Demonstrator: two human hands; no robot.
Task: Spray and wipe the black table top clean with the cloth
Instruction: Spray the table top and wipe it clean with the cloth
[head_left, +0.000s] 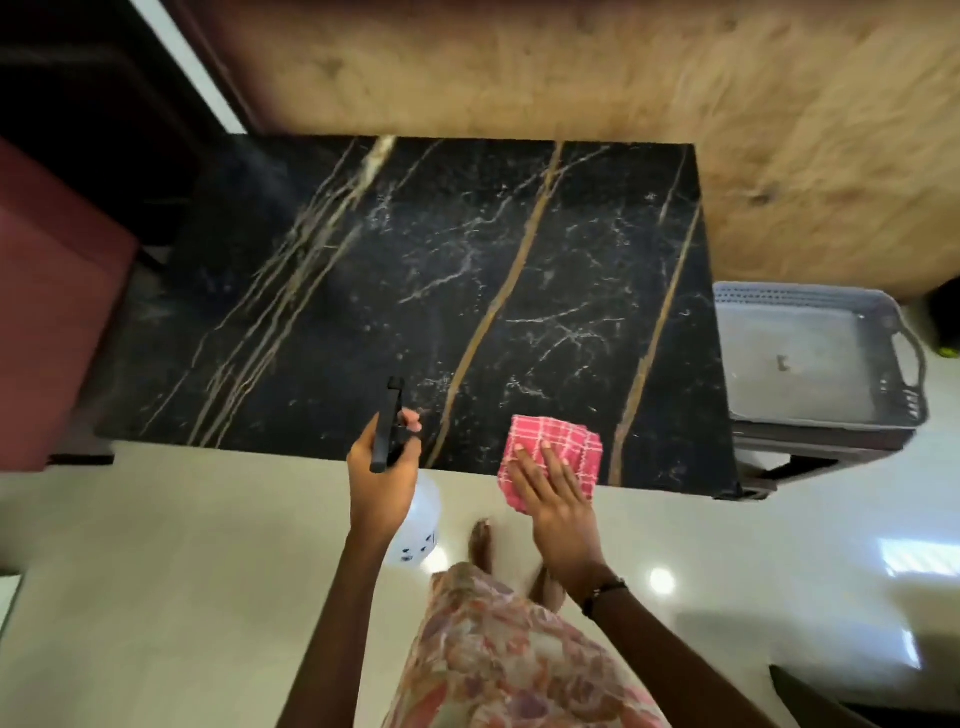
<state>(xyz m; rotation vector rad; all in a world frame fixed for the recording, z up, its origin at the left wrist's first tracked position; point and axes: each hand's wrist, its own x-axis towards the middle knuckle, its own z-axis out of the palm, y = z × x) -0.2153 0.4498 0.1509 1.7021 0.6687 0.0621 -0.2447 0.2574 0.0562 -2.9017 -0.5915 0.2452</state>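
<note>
The black table top (415, 291) has gold and white veins and fills the middle of the view. My left hand (382, 478) grips a spray bottle (415, 525) with a black trigger head and a clear body, held just over the table's near edge with a finger on the trigger and the nozzle towards the table. My right hand (553, 493) lies flat, fingers spread, on a folded pink checked cloth (558, 447). The cloth rests at the near edge of the table and hangs partly over it.
A grey plastic tray basket (893, 364) stands on a low stand to the right of the table. A dark red seat (47, 312) sits at the left. A wooden wall panel (571, 67) runs behind the table. My feet stand on the pale tiled floor (156, 571).
</note>
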